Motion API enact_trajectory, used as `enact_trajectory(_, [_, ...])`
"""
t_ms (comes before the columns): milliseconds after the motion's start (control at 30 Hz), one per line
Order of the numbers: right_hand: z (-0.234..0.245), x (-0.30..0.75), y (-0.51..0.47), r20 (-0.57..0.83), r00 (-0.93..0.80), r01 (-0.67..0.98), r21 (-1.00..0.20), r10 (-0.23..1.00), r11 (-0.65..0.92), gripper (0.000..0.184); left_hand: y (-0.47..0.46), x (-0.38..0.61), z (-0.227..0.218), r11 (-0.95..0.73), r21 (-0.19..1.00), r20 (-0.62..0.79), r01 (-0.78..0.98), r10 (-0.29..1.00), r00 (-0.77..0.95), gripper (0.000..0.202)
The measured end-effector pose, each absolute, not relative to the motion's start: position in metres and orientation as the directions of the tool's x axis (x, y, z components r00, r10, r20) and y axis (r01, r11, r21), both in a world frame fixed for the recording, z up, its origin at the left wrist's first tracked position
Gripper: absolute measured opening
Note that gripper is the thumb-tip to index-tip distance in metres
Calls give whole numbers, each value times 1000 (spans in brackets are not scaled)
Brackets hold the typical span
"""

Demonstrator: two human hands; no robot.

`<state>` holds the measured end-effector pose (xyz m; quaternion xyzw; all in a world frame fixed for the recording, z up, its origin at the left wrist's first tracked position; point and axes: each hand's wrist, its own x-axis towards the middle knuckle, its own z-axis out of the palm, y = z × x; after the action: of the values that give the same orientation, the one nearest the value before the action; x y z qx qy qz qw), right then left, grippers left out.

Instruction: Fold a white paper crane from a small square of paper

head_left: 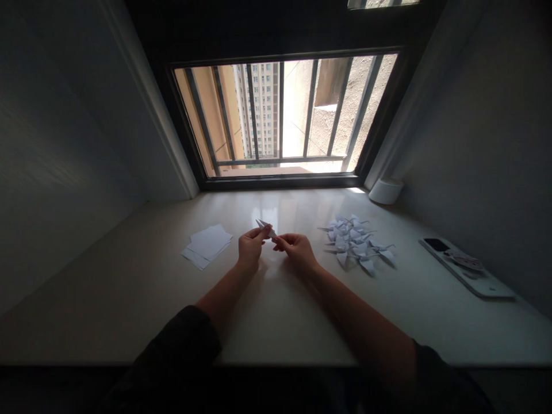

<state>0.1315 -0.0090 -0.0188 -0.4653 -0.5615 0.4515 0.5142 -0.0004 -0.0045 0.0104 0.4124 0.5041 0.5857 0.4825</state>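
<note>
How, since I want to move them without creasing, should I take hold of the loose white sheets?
Probably by the near-left edge, coming from the left: the white sheets lie flat and fanned, with lower ones poking out there, and the left hand is on their right side. Pinch lightly, from above and below.

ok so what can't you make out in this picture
All in the head view:
- Held paper: partly covered by fingers of the left hand and right hand.
- Folded shapes: exact count, hidden by overlap.
- Loose sheets: number, hidden by stacking.
- Left sleeve: cut off by the bottom edge, lost in shadow.
</note>
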Motion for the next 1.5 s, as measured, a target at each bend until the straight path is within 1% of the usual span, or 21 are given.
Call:
enact_trajectory(233, [-18,131,-13,127,8,88,-988,992,126,39,-5,-1,11,-88,991,66,-102,977,-201,30])
enact_trajectory(400, [-13,137,-11,184,-4,126,-975,983,183,35,-3,-3,13,-170,984,162,-53,978,-135,29])
enact_trajectory(467, [-9,142,-7,223,27,109,-970,974,219,36,-3,-5,13,-197,980,196,-2,977,-87,29])
enact_trajectory(533, [-5,146,-5,260,63,92,-963,963,254,39,-4,-5,13,-232,969,236,87,971,-34,27])
enact_trajectory(633, [-1,149,-5,290,37,100,-953,956,285,39,-7,-4,10,-273,939,267,207,962,57,25])
enact_trajectory(733, [0,147,-8,277,-15,91,-956,961,278,37,-10,-3,8,-292,919,271,266,956,113,26])
enact_trajectory(867, [-3,145,-9,247,4,30,-969,969,247,35,-8,-4,5,-301,904,255,303,949,183,28])
enact_trajectory(1033, [-7,147,-8,218,13,-33,-975,976,218,28,-4,-7,2,-287,915,223,282,945,240,28])
enact_trajectory(1267, [-7,146,-9,167,71,-106,-979,983,174,26,-4,-5,3,-281,927,209,248,937,280,29])
enact_trajectory(1400, [-9,147,-9,145,60,-95,-984,988,150,27,-4,-6,2,-311,912,226,268,925,304,31])
enact_trajectory(1500, [-9,147,-8,136,64,-93,-986,989,141,27,-3,-7,1,-332,886,229,322,920,319,33])
